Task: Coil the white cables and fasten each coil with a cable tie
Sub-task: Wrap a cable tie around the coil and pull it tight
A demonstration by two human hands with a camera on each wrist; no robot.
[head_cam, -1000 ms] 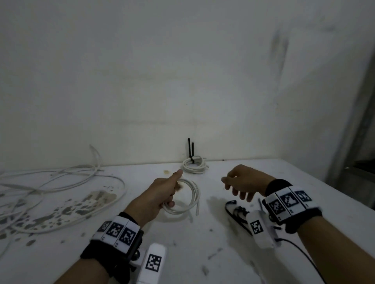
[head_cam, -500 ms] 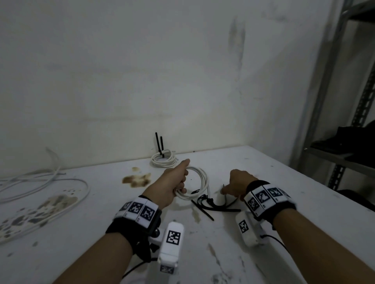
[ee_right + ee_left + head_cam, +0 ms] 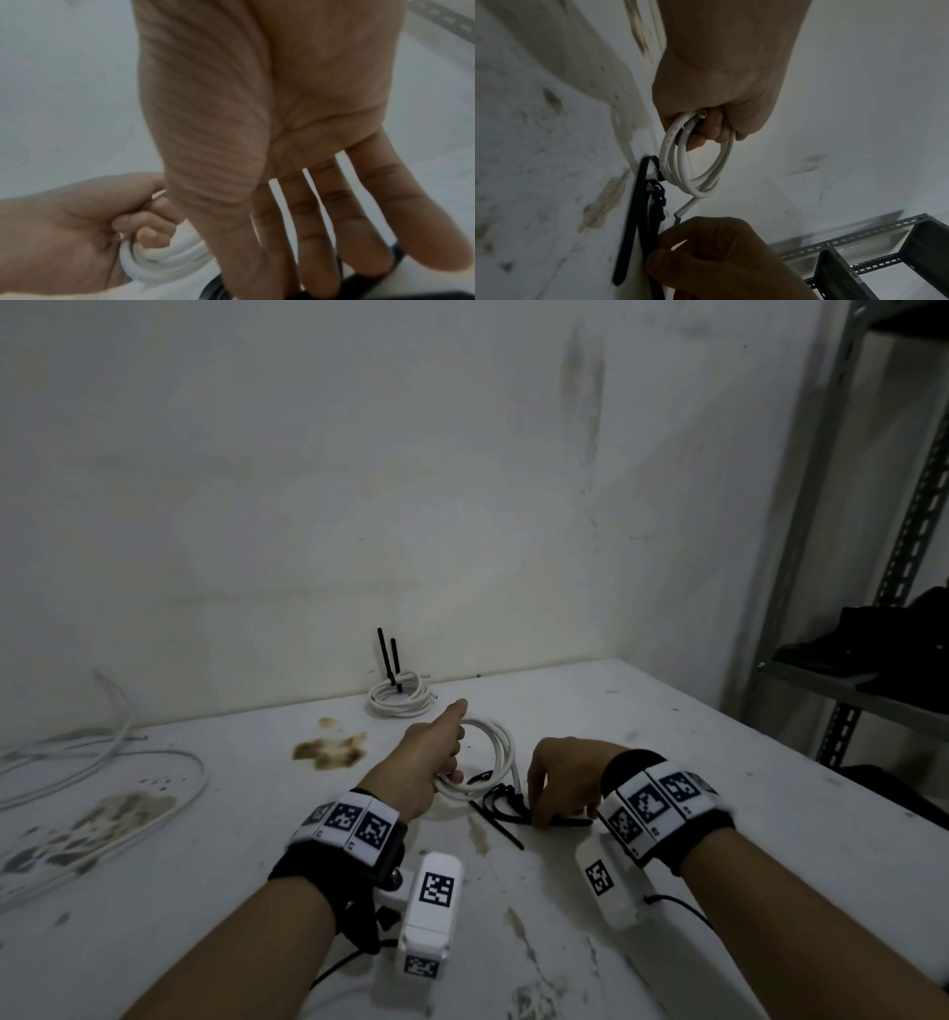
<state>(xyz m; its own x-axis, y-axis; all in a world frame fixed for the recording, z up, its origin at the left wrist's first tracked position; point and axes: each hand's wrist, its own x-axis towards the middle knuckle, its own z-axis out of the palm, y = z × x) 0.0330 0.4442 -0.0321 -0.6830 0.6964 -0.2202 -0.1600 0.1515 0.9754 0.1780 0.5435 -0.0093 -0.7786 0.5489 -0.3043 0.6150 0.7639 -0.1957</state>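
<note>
Head view: left hand (image 3: 429,765) grips a white cable coil (image 3: 493,757), fingers curled through its loops, thumb extended toward 12 o'clock. The coil sits near the middle of the white surface (image 3: 667,762). Right hand (image 3: 560,780) at 3 o'clock of the coil, fingertips down on a bundle of black cable ties (image 3: 500,806).

Left wrist view adds: cut cable end visible inside the fist; a loose tail leaves the coil's far side toward the right hand, whose thumb and fingers close on a black tie.

Right wrist view: palm flat, fingers (image 3: 318,233) straight and slightly apart; the thumb tip is hidden here.

Finished coil (image 3: 401,698), bound with black ties, lies at 11 o'clock by the wall. Uncoiled white cables (image 3: 102,762) at 9 o'clock.

No legible writing; wristbands (image 3: 354,824) carry square black-and-white markers.
</note>
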